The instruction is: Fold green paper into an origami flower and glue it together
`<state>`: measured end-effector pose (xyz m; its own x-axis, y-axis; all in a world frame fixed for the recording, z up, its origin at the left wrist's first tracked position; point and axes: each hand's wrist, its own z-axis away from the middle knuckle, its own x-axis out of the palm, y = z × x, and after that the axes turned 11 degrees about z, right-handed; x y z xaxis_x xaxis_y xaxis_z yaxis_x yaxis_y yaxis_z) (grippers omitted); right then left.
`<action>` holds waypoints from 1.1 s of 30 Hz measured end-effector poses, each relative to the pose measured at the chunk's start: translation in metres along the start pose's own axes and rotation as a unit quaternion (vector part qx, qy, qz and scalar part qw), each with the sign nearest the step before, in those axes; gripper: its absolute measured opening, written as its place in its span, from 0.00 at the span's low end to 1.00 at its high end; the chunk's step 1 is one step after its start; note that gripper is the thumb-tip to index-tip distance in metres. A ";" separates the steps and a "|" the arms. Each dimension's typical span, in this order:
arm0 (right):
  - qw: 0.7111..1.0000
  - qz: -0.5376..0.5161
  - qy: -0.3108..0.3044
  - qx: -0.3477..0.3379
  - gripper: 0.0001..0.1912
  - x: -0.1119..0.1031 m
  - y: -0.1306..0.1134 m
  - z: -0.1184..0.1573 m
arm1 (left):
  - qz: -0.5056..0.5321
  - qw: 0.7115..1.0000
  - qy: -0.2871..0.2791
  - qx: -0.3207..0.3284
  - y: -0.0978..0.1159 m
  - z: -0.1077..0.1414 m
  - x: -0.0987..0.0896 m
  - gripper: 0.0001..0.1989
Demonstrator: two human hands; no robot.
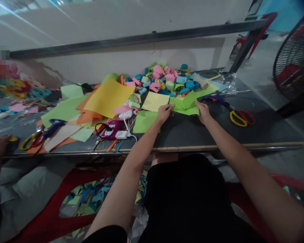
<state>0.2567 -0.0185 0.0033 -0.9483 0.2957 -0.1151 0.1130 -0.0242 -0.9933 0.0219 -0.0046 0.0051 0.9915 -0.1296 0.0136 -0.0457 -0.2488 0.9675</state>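
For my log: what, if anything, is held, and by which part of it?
A creased bright green sheet, held at both sides: left grip on its left edge, right grip on its right.

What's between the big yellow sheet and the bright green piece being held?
Between the big yellow sheet and the held green piece, the head view shows small pink and green pieces, then a pale yellow sheet.

No text, label, brand, number or sign can be read; blur may hide small print.
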 end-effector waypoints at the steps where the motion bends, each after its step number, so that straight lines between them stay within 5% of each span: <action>1: 1.000 -0.003 0.003 0.004 0.26 0.000 -0.001 0.001 | -0.005 1.000 0.009 0.006 0.000 -0.001 -0.001 0.28; 6: 0.999 -0.015 -0.031 -0.014 0.23 0.002 -0.005 0.008 | -0.027 0.997 0.058 0.049 0.000 -0.004 -0.008 0.28; 15: 0.997 0.000 -0.066 -0.028 0.26 0.004 -0.010 0.013 | 0.020 0.995 0.097 -0.006 0.000 -0.005 -0.006 0.15; 22: 0.999 -0.017 -0.034 -0.020 0.25 0.004 -0.008 0.013 | 0.040 0.995 0.094 -0.013 -0.002 -0.005 -0.005 0.32; 33: 1.000 -0.017 -0.023 0.002 0.16 0.007 -0.004 0.007 | 0.033 0.995 0.089 -0.013 -0.012 -0.014 -0.008 0.35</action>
<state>0.2473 -0.0233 0.0066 -0.9644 0.2516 -0.0817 0.0798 -0.0179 -0.9967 0.0158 0.0127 -0.0036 0.9923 0.0287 0.1204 -0.1112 -0.2200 0.9691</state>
